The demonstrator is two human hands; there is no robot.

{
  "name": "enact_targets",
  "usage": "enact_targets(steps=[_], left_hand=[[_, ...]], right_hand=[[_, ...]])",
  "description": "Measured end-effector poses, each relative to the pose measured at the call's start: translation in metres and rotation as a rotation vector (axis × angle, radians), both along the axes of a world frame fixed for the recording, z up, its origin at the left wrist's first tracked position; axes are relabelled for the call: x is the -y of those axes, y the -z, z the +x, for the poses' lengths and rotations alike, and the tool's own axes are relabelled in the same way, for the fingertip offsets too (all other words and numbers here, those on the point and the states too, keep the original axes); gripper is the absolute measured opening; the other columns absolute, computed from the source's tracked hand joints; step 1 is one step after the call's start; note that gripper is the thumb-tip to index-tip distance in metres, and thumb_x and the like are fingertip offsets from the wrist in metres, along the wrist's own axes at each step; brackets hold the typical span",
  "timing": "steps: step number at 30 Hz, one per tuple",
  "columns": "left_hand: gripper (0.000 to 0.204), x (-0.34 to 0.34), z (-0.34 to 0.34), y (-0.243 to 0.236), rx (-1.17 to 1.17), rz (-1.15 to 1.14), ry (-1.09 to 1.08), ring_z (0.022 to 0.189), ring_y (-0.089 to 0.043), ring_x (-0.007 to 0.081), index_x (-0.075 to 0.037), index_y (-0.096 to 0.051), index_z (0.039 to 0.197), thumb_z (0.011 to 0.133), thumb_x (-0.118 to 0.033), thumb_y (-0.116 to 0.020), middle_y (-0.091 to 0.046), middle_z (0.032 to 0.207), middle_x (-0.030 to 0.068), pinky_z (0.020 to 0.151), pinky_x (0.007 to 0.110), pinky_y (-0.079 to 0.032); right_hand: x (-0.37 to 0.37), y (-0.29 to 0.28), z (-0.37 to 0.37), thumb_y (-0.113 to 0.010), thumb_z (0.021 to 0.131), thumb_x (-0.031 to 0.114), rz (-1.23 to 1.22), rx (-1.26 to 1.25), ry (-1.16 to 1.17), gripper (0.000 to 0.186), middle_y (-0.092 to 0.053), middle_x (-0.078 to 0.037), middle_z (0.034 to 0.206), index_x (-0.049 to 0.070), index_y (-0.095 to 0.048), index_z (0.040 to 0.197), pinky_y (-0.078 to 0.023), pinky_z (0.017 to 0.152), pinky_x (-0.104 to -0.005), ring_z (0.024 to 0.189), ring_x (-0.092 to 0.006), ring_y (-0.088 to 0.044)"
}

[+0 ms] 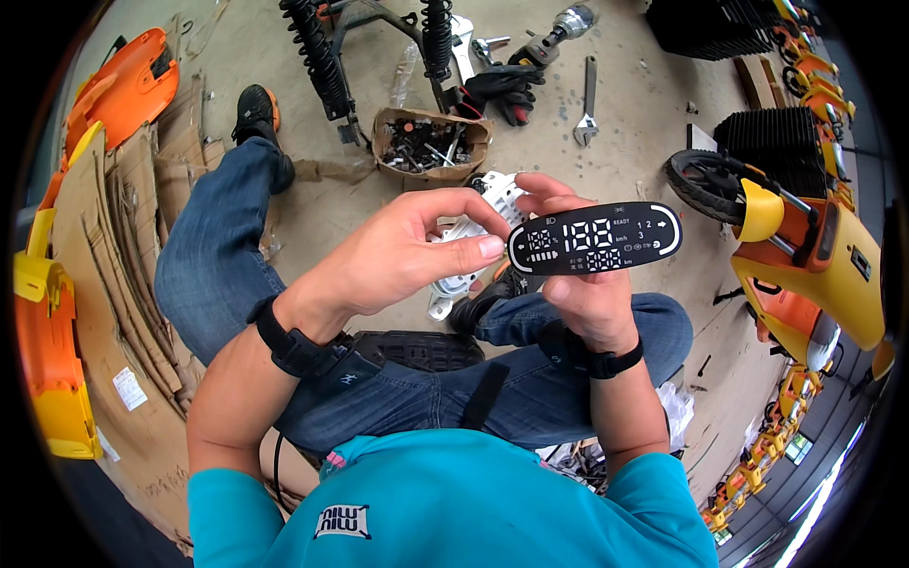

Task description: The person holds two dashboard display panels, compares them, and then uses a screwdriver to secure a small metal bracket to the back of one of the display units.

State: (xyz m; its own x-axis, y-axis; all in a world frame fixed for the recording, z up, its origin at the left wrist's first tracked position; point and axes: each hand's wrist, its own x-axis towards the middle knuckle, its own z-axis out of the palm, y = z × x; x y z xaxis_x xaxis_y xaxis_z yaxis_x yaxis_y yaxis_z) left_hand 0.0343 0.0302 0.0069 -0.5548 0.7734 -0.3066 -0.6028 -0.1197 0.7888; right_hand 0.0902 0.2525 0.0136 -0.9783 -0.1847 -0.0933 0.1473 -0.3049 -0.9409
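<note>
One black oval display (595, 239) sat between 2 and 3 o'clock of mid-view, clasped by my right hand (592, 305), thumb against fingers. My left hand (417, 241) had thumb and forefinger nearly pinched at its 9 o'clock end; couldn't tell if gripping. Cardboard parts box (445, 174) at 12, adjustable wrench (589, 99) at 1.

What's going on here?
A person's right hand is gripping a black oval display panel, its marked face toward the camera. The left hand has thumb and index finger at the panel's left end; whether they touch it is hard to tell. A white part shows beyond the hands. Farther out on the floor are an open cardboard box of small hardware, dark gloves and an adjustable wrench.
</note>
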Motion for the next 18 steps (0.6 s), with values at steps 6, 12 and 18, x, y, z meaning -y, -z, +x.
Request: enact_targets(steps=[6,12,18], left_hand=[[0.026,-0.002,0.001,0.004,-0.005,0.008,-0.022,0.090,-0.067,0.0147,-0.001,-0.058,0.119,0.099,-0.017,-0.060,-0.067,0.105,0.0082,0.081,0.030,-0.057],[0.032,0.000,-0.002,0.007,0.063,0.042,-0.112,0.095,-0.066,0.0176,0.001,-0.051,0.127,0.097,-0.011,-0.050,-0.064,0.113,0.0115,0.082,0.033,-0.058],[0.039,0.002,-0.003,0.003,0.180,0.017,-0.174,0.100,-0.068,0.0234,0.003,-0.042,0.132,0.095,-0.009,-0.045,-0.061,0.125,0.0197,0.080,0.038,-0.060]], right_hand=[[-0.001,0.000,0.001,-0.086,0.071,0.015,-0.003,0.019,0.004,0.064,-0.044,-0.015,0.146,0.003,-0.059,0.127,-0.048,0.099,-0.0334,0.121,-0.0193,-0.055],[-0.007,-0.012,0.001,-0.085,0.070,0.009,0.051,0.020,0.093,0.064,-0.044,-0.015,0.143,-0.001,-0.057,0.127,-0.050,0.097,-0.0315,0.117,-0.0180,-0.057],[-0.024,-0.012,-0.001,-0.086,0.071,0.021,0.227,-0.105,0.201,0.069,-0.048,-0.016,0.141,0.001,-0.056,0.129,-0.043,0.105,-0.0362,0.124,-0.0230,-0.052]])
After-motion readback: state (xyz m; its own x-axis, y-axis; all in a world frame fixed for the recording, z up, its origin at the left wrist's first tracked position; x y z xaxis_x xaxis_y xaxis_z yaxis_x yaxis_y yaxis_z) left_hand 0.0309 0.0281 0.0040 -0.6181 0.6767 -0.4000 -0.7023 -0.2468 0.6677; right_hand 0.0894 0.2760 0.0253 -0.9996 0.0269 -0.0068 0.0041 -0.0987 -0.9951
